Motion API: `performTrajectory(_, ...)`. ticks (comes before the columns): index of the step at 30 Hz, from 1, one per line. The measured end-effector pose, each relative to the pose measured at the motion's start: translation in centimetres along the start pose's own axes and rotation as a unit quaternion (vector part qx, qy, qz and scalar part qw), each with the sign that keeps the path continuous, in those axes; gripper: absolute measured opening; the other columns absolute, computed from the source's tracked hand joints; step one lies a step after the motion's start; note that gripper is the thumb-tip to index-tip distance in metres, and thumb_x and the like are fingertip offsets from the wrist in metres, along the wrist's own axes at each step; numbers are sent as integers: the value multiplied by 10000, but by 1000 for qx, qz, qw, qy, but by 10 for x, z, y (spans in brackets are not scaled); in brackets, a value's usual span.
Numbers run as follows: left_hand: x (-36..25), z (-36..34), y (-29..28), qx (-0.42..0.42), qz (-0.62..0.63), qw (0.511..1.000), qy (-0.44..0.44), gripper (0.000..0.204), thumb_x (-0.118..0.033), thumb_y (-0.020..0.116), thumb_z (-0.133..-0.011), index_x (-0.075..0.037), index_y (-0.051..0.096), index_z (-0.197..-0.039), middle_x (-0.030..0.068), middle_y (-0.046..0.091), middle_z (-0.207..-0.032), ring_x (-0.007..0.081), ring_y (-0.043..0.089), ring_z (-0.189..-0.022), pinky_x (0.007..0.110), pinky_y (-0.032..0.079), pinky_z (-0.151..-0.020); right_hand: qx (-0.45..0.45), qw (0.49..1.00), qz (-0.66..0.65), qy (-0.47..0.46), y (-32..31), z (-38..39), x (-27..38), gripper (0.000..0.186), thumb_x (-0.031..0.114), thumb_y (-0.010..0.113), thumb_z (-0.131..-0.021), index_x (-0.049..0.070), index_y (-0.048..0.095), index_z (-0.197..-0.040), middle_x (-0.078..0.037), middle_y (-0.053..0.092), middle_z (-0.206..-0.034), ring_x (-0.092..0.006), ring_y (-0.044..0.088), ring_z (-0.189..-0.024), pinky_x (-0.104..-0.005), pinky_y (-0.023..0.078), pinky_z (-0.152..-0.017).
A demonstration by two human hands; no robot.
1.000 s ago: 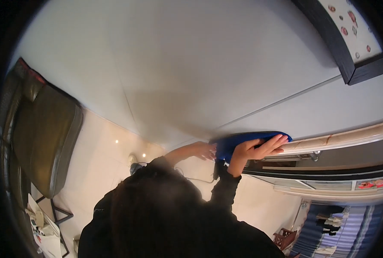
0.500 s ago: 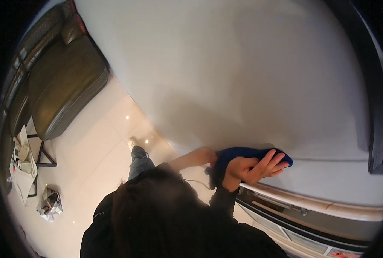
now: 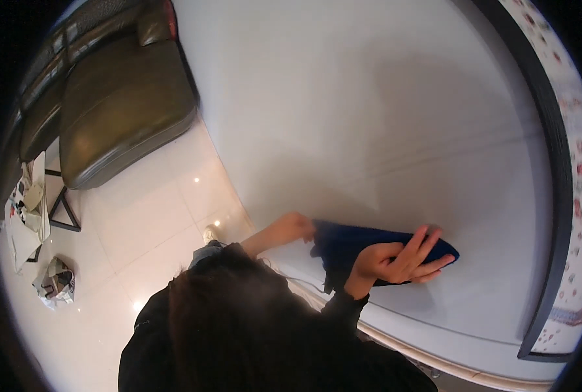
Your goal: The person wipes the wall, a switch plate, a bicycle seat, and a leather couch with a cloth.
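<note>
A dark blue cloth [image 3: 333, 243] is stretched sideways against the pale wall [image 3: 434, 117] below the middle of the view. My left hand [image 3: 291, 227] has curled fingers at the cloth's left end, partly hidden by it. Over the cloth's right part lies my right hand [image 3: 402, 261], its fingers spread and slightly bent, pressing on it. A grey cord [image 3: 297, 284] runs below the cloth; what it connects to is hidden. My dark sleeves and head fill the lower middle.
At the upper left stands an olive leather sofa [image 3: 124, 117], beside a low table [image 3: 26, 228] with items and a bag [image 3: 59, 281] on the tiled floor [image 3: 141, 235]. A dark-framed picture [image 3: 571, 196] borders the right; a pale ledge [image 3: 487, 379] runs along the bottom right.
The view has turned, bringing more sofa and floor into sight. The blue cloth and my right hand have shifted slightly right on the wall, and my right fingers are more spread.
</note>
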State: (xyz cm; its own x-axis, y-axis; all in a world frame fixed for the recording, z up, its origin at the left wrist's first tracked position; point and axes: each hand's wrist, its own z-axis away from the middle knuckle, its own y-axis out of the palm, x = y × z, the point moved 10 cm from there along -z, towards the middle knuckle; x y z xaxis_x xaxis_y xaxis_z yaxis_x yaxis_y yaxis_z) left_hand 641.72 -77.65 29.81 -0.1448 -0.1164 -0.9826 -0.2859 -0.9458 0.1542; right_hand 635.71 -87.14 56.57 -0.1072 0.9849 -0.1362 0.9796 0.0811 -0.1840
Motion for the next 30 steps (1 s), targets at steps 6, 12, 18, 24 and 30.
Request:
performTrajectory(6, 8, 32, -73, -63, -15, 998, 13, 271, -174, 526, -840, 41, 651, -733, 69, 634, -671, 138, 591, -667, 277, 467, -682, -31, 995, -77, 49, 28, 11, 33, 440, 155, 424, -894, 46, 506, -1312, -150, 474, -1377, -389, 274, -1362, -485, 110, -1084)
performTrajectory(12, 17, 69, -152, -155, -12, 987, -25, 250, -137, 532, -852, 57, 643, -741, 72, 632, -672, 128, 593, -672, 259, 467, -683, -25, 999, -35, 8, 73, 0, 115, 422, 110, 555, -833, 86, 536, -1253, -111, 539, -1318, -351, 460, -1239, -462, 233, -1025)
performTrajectory(18, 10, 88, -228, -207, 2, 978, -28, 241, -117, 520, -861, 62, 639, -753, 76, 638, -689, 125, 593, -691, 256, 466, -693, -22, 997, -76, -13, 133, -13, 195, 415, 30, 506, -770, 142, 595, -1160, -74, 571, -1284, -295, 514, -1190, -415, 290, -973)
performTrajectory(24, -17, 73, -321, -230, -26, 973, 9, 233, -102, 503, -872, 51, 635, -758, 66, 639, -715, 127, 583, -712, 262, 462, -728, -41, 994, -100, -2, 169, -30, 259, 398, -7, 462, -813, 182, 617, -1127, -42, 622, -1213, -264, 551, -1146, -369, 298, -954)
performTrajectory(30, -42, 35, -384, -204, -97, 974, -14, 258, -176, 514, -844, 10, 674, -764, 84, 656, -694, 160, 609, -684, 282, 465, -698, -48, 993, -106, -2, 184, -31, 279, 415, -47, 464, -800, 111, 626, -1147, -88, 602, -1243, -324, 514, -1199, -416, 280, -1002)
